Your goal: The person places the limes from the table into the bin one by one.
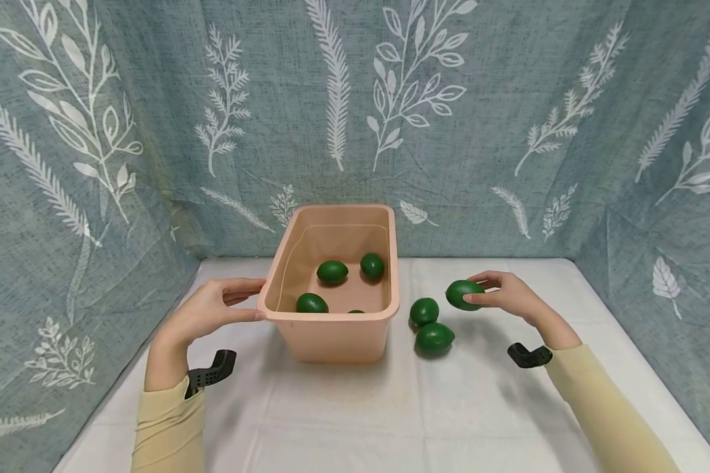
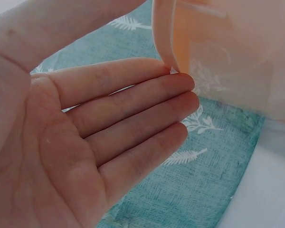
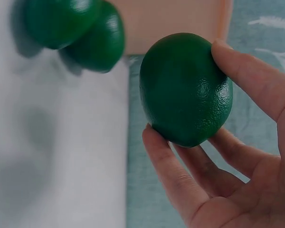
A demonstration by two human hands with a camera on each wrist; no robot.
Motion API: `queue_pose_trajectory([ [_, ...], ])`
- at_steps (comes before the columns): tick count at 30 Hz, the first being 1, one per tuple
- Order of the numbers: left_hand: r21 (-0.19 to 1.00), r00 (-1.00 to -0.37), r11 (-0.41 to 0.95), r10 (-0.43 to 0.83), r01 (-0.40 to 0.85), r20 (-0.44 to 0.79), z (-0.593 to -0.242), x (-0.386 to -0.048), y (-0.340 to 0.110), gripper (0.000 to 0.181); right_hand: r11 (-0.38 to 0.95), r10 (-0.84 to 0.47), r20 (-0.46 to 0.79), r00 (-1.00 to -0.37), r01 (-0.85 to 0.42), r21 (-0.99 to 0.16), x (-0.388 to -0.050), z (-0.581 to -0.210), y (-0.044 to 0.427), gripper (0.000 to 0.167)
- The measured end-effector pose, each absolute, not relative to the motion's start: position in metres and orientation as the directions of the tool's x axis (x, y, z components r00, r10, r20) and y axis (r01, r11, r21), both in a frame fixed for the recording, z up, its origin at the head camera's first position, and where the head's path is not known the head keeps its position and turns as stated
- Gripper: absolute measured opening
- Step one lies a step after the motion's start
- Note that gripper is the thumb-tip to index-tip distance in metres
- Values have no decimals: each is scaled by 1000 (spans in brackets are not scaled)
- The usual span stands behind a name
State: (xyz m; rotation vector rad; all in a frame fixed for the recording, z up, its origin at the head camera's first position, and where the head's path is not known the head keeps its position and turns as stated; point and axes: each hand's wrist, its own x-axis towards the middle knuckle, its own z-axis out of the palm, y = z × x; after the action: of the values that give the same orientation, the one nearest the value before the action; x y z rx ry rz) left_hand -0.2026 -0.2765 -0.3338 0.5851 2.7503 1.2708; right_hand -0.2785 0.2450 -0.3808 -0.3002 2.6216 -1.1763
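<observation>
A blue-grey cloth printed with white leaf sprigs hung at the far left, behind and to the far right of a table spread with a white tablecloth. At the left, a pale yellow left sleeve ended at a wrist bearing a black camera mount. The left hand reached to the near left corner of a peach plastic bin, its fingers straight and lying close together, with fingertips touching the rim and nothing gripped. Within the bin, from left to right, lay a lime near the close wall, a second lime farther back, a third lime mostly hidden by the near rim, and a fourth lime toward the right wall. Just right of the bin, a rounder-looking lime and a nearer lime sat beside each other on the tablecloth. Next came the held lime, raised above the tablecloth and apart from that pair; the right hand pinched it between thumb and fingertips, the digits parted by the fruit's width. A second camera mount and the right sleeve followed.
</observation>
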Motion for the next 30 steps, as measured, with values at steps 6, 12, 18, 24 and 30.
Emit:
queue_pose_trajectory([
  [6, 751, -930, 587, 353, 302, 99, -333, -201, -276, 62, 667, -297, -123, -947, -113, -736, -281, -358, 237, 70],
  [12, 758, -932, 583, 350, 293, 91, -332, -201, -276, 62, 660, -326, -105, -940, -147, -737, -286, -335, 226, 66],
  [18, 752, -935, 593, 343, 288, 87, -334, -201, -276, 63, 647, -347, -81, -934, -176, -742, -291, -314, 212, 64],
  [24, 758, -935, 585, 343, 288, 90, -334, -202, -276, 63, 655, -355, -64, -933, -199, -729, -298, -296, 198, 64],
  [30, 762, -934, 579, 347, 289, 90, -333, -202, -276, 63, 656, -376, -51, -925, -227, -720, -301, -277, 180, 64],
])
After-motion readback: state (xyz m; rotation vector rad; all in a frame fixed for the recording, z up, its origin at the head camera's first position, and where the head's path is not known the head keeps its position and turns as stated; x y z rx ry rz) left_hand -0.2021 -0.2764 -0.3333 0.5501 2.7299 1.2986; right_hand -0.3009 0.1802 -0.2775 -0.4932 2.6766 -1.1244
